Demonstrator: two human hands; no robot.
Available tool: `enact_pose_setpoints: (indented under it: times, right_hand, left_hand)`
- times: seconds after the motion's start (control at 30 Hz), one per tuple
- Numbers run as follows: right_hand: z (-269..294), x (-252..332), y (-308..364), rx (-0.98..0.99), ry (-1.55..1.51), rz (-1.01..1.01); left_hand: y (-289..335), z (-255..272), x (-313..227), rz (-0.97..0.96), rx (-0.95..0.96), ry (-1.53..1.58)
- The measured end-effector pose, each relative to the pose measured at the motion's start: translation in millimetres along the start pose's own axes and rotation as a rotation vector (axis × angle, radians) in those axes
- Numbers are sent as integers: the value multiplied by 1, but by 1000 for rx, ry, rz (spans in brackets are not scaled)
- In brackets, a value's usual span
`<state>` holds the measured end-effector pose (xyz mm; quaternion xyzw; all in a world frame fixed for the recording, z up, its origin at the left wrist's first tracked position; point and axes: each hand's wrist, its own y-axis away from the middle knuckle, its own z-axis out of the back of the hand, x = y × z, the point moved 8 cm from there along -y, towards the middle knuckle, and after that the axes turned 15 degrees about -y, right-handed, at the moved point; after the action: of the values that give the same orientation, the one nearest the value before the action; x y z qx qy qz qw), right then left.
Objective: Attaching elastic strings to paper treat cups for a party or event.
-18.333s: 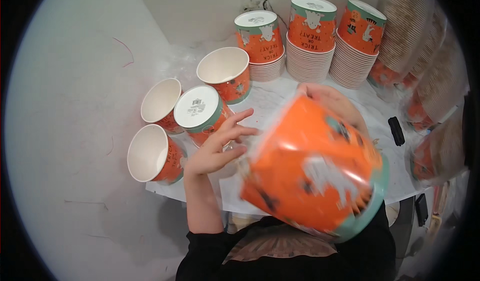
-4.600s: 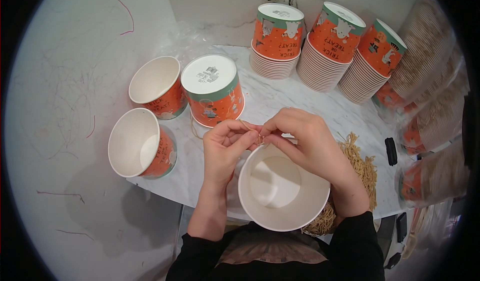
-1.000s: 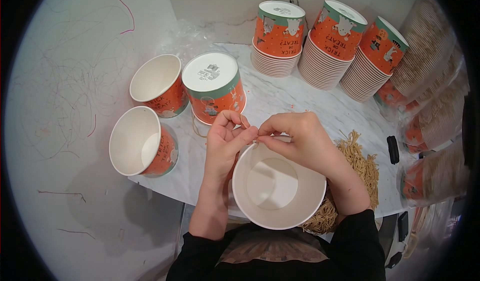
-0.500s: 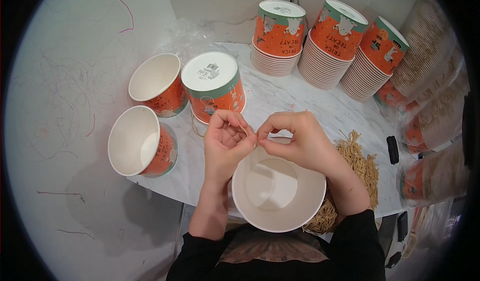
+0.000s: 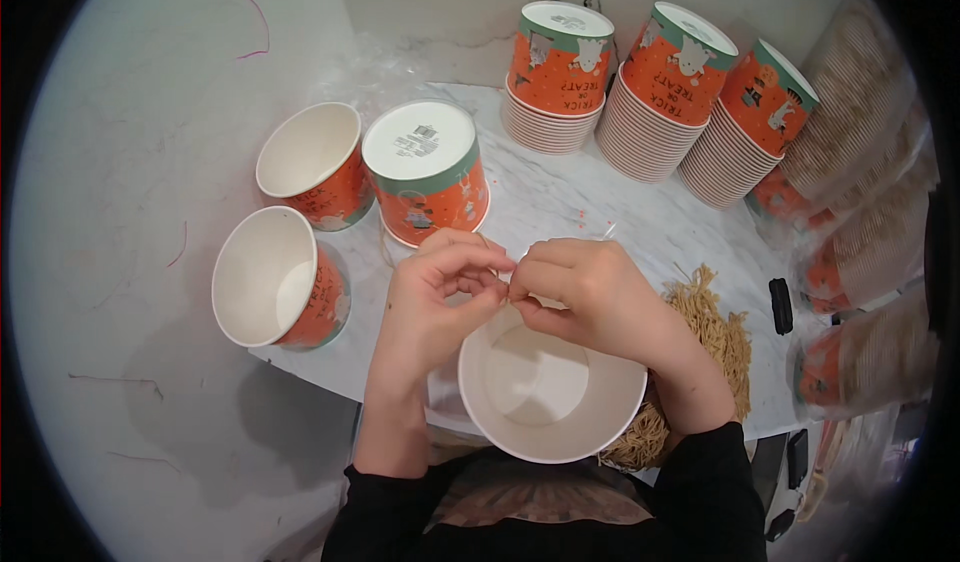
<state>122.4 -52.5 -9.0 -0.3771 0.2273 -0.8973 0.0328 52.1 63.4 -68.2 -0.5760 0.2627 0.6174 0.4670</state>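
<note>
A white-lined paper bucket stands mouth up in front of me at the table's near edge. Over its far rim my left hand and my right hand meet, fingertips pinched together. A thin tan cord shows left of my left hand, and a bit of it runs between the pinched fingers. My fingers hide where it meets the bucket. Beside and below my right forearm lie bundles of tan cord, cut in many lengths. A thin white tip pokes out beyond my right hand.
Two orange paper buckets, one nearer and one farther, lean at the left. An upturned bucket stands beside them. Nested stacks line the back. Plastic-wrapped stacks and a black object are at the right.
My left hand has turned, its fingers now curling over toward the right hand, and its forearm has shifted left. My right hand stays pinched close to the same spot. A white tip now shows beyond it.
</note>
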Motion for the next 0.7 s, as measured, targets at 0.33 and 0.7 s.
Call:
enact_pose_setpoints:
  times: [0.33, 0.7]
  right_hand:
    - [-6, 9, 2, 10, 116, 152]
    - [-7, 15, 5, -8, 128, 200]
  left_hand:
    - [17, -4, -64, -193, -55, -828]
    - [12, 1, -67, -134, -72, -885]
